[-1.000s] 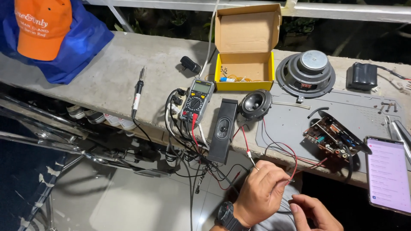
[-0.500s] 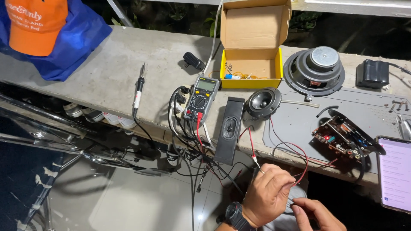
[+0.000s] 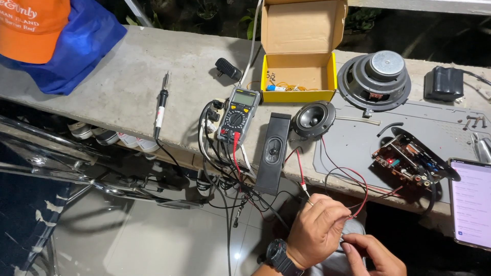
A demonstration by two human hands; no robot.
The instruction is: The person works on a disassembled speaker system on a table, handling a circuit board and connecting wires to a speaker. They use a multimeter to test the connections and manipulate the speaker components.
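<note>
Wires are what you have in hand: your left hand, the one with the wristwatch, is curled nearly closed with thumb and forefinger pinched on the thin red and black wires that loop back to the amplifier circuit board on the right of the tabletop. Your right hand sits just beneath it, fingers bent in toward the same wire ends; whether it grips them you cannot tell from here.

Compared with a second ago, both hands have come up and slightly left in the view, and your head has dropped closer, so everything shows larger. The left hand has closed tighter over the wire ends, and the right has tucked under it rather than lying apart. That reads as fine work on the wire tips being under way.

Nothing on the tabletop has shifted: the multimeter with its probe leads lies near the middle, the long black bar speaker just right of it, the small round speaker and large speaker further right, the soldering iron to the left, the yellow cardboard box at the far edge.
</note>
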